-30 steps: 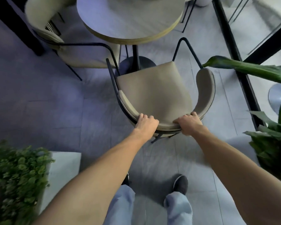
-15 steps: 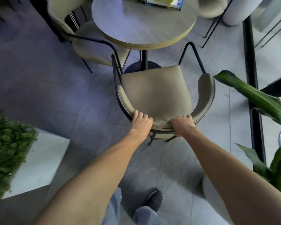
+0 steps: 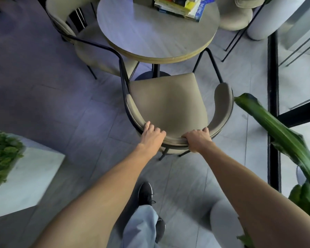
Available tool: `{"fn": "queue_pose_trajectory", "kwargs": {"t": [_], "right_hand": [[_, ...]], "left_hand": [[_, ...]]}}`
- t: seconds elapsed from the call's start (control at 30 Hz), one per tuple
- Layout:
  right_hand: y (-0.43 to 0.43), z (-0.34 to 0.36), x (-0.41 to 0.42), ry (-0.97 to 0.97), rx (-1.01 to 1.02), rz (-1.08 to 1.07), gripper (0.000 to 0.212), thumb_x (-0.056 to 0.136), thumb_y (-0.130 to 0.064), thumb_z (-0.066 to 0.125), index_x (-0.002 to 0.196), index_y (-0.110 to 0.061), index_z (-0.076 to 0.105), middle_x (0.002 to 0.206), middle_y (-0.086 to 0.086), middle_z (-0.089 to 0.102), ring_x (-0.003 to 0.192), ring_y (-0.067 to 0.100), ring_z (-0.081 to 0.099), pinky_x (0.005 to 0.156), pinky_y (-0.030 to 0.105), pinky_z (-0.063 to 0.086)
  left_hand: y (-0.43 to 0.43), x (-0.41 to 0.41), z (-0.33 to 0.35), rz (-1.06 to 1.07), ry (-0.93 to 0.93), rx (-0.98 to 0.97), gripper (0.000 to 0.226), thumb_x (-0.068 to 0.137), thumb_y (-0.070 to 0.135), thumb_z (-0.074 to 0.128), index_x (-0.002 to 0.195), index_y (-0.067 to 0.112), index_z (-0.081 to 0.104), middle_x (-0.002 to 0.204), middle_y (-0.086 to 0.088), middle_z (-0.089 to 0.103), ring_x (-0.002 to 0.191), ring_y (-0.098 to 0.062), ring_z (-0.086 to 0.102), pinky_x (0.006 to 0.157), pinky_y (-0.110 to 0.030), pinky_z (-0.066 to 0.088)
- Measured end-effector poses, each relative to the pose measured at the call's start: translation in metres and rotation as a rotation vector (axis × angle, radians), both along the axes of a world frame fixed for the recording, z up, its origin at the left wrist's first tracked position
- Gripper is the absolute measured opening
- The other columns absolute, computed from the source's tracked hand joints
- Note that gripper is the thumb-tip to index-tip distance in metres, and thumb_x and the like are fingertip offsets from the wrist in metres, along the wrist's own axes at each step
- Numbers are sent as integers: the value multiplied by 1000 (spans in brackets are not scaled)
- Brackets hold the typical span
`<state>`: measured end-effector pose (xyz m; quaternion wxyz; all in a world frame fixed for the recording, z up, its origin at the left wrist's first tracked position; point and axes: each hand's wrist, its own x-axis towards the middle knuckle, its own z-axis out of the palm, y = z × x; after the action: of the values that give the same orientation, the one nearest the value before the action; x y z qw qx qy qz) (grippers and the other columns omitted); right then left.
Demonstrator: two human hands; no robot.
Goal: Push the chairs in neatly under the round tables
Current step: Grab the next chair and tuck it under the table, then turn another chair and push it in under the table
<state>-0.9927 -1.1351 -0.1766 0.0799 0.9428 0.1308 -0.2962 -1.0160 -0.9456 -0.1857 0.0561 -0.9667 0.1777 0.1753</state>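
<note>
A beige chair (image 3: pixel 168 102) with a black metal frame stands in front of me, its seat facing the round grey table (image 3: pixel 147 34). The seat's front edge lies just short of the tabletop's near rim, beside the black table base (image 3: pixel 150 75). My left hand (image 3: pixel 153 136) grips the curved backrest on its left part. My right hand (image 3: pixel 197 140) grips the backrest a little to the right. A second beige chair (image 3: pixel 89 49) sits at the table's left side, partly tucked under it. A third beige chair (image 3: pixel 238 17) is at the far right of the table.
A stack of books (image 3: pixel 181 6) lies on the table's far side. A white planter (image 3: pixel 25 172) with small green leaves stands at the left. Large green plant leaves (image 3: pixel 276 129) reach in from the right, next to a black-framed glass wall (image 3: pixel 272 86). My black shoe (image 3: pixel 145 194) is on the grey tiled floor.
I have stepped forward with both hands on the backrest, and the chair has slid toward the table. More of the tabletop and the books have come into view.
</note>
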Motion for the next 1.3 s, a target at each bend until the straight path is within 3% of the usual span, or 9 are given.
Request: {"fn": "queue_pose_trajectory", "kwargs": {"t": [0.17, 0.3, 0.43, 0.53, 0.6, 0.7, 0.87, 1.1, 1.3], "right_hand": [[-19, -2, 18, -3, -20, 18, 31, 84, -12, 56, 99, -37, 65, 95, -5, 68, 100, 23, 64, 95, 44, 30], [-23, -3, 20, -20, -23, 32, 28, 88, -16, 56, 102, -38, 65, 98, -4, 69, 103, 24, 63, 95, 45, 32], [-21, -1, 20, -5, -35, 59, 29, 86, -13, 59, 105, -35, 65, 100, -3, 69, 105, 25, 61, 97, 45, 33], [-24, 12, 23, 60, 11, 88, 33, 86, -8, 57, 109, -31, 64, 107, -2, 68, 110, 25, 60, 100, 44, 34], [-28, 29, 29, 147, 79, 92, 43, 87, -9, 59, 124, -30, 62, 119, -2, 66, 115, 22, 59, 100, 40, 39], [-37, 61, 47, 176, 183, 42, 51, 89, -21, 65, 138, -30, 56, 132, -2, 61, 121, 21, 57, 102, 37, 47], [-59, 126, 91, -25, 222, -5, 50, 90, -20, 60, 137, -36, 54, 132, 0, 61, 120, 22, 58, 94, 38, 52], [-107, 205, 152, -197, 210, 11, 47, 93, -24, 59, 139, -31, 53, 134, 0, 59, 121, 24, 56, 84, 36, 48], [-171, 261, 201, -275, 211, 60, 48, 90, -23, 62, 137, -32, 54, 137, 0, 57, 126, 25, 53, 91, 38, 47]], "left_hand": [[-20, 10, 5, 7, 11, 26, 25, 91, 3, 56, 112, 15, 54, 113, -8, 62, 111, -32, 50, 111, -47, 24], [-25, 14, 13, -45, 16, 89, 35, 86, -3, 53, 118, 12, 51, 119, -9, 60, 115, -34, 50, 110, -50, 27], [-22, 20, 18, -115, 79, 152, 26, 97, 17, 55, 122, 14, 51, 122, -8, 60, 114, -31, 52, 101, -47, 34], [-12, 36, 30, -258, 184, 131, 36, 102, 39, 46, 128, 15, 51, 125, -8, 58, 115, -31, 53, 94, -43, 38], [-4, 51, 49, -276, 266, 38, 44, 102, 47, 39, 133, 19, 52, 128, -6, 58, 117, -30, 55, 90, -42, 41], [0, 80, 78, -294, 145, 14, 46, 101, 50, 37, 134, 22, 54, 128, -4, 59, 117, -29, 57, 87, -41, 44], [-18, 121, 134, -227, -66, 23, 38, 104, 43, 36, 122, 18, 57, 118, -6, 61, 107, -30, 61, 76, -40, 42], [-83, 175, 209, -181, -173, 91, 40, 105, 41, 33, 127, 17, 56, 127, -8, 59, 115, -32, 59, 82, -41, 44], [-158, 235, 268, -112, -216, 108, 38, 105, 38, 34, 122, 16, 60, 124, -11, 60, 112, -34, 60, 85, -40, 43]]}}
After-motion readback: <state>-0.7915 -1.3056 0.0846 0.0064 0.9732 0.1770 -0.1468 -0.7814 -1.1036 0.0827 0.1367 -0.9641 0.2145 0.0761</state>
